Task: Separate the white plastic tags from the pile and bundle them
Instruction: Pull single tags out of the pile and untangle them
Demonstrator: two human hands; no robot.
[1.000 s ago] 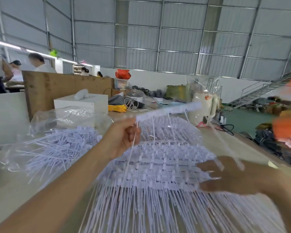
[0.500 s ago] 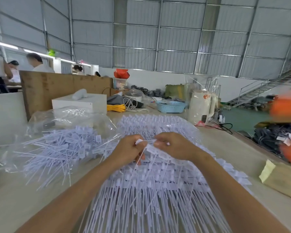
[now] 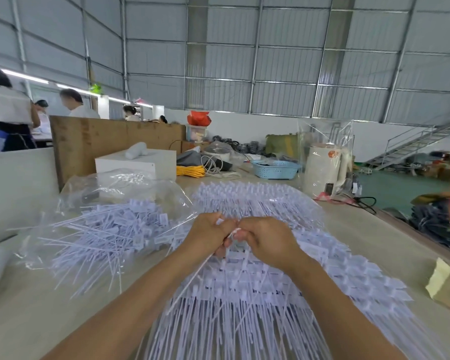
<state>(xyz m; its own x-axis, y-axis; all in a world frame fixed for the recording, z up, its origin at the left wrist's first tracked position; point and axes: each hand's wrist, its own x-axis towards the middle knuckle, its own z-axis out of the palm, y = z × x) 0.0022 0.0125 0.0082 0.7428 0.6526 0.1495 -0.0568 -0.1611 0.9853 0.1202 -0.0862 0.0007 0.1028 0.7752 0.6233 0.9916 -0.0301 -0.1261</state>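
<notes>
A wide pile of white plastic tags (image 3: 265,287) in joined rows covers the table in front of me, tails running toward me. My left hand (image 3: 208,236) and my right hand (image 3: 266,240) meet knuckle to knuckle above the pile's middle. Both pinch a small strip of white tags (image 3: 234,233) between fingertips, and its thin tails hang down to the lower left. A loose heap of separated tags (image 3: 102,229) lies to the left, partly inside a clear plastic bag (image 3: 120,188).
The wooden table (image 3: 37,320) runs left and right. A white box (image 3: 135,165), yellow cable (image 3: 190,170), blue basket (image 3: 276,168) and white kettle (image 3: 325,170) stand at the back. A yellowish block (image 3: 444,284) sits at the right edge. People stand far left.
A second ago my left hand held a tag strip high and my right hand lay low on the pile. The hands then came together; they now sit slightly lower, pinching the strip tighter.
</notes>
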